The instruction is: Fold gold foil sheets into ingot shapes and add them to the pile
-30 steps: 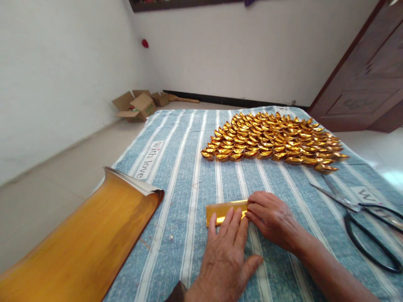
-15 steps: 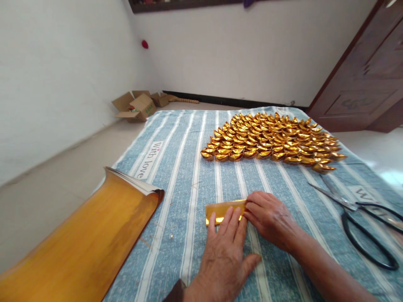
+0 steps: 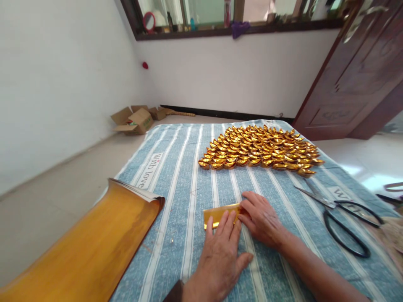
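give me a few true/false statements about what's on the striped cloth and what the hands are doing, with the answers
1. Both hands press on the folded gold paper strip. True: the left hand lies flat on it and the right hand pinches its right end.
2. The scissors are in the right hand. False: they lie untouched on the striped cloth, to the right of the hands.
3. The gold folded ingots sit in rows on the far part of the cloth. True.
4. The stack of gold sheets lies right of the hands. False: it is to their left, its far end curling up.
5. The cardboard boxes stand on the cloth. False: they are on the floor by the wall.
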`<state>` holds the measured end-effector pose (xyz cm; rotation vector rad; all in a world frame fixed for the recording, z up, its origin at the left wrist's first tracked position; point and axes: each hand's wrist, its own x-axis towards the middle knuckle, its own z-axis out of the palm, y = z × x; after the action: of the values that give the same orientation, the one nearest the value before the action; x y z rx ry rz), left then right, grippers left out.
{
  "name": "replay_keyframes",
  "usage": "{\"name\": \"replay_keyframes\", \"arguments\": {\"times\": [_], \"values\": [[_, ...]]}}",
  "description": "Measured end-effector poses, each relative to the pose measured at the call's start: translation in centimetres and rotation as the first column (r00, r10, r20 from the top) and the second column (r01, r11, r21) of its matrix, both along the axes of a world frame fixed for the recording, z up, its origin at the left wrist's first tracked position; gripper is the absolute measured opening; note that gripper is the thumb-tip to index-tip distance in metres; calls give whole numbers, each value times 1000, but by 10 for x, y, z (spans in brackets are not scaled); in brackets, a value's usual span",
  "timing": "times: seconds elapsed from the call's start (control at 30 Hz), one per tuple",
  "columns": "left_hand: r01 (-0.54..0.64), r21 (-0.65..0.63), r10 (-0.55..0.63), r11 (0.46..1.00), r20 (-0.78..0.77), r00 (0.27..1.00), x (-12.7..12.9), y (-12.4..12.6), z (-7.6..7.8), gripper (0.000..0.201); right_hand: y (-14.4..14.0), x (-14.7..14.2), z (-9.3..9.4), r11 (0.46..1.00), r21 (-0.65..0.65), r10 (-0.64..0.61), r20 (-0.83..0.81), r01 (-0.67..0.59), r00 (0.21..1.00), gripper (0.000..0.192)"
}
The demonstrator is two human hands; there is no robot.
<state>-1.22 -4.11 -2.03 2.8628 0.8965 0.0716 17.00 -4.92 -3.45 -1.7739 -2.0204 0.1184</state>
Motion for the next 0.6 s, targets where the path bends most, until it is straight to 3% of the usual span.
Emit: {"name": "replay_keyframes", "arguments": {"times": [0.27, 0.47, 0.6], "values": [[-22, -12, 22, 1000, 27, 999, 0, 3, -7, 67, -3, 12, -5, 997, -57, -60, -77, 56, 995, 14], [-33, -43, 35, 999, 32, 999, 0, 2, -4, 62, -3, 31, -7, 997, -74, -36, -137, 26, 990, 23], [-51, -65, 52, 997, 16, 999, 1, 1, 0, 62, -5, 39, -1, 998, -12, -55, -223, 54, 973, 27]]}}
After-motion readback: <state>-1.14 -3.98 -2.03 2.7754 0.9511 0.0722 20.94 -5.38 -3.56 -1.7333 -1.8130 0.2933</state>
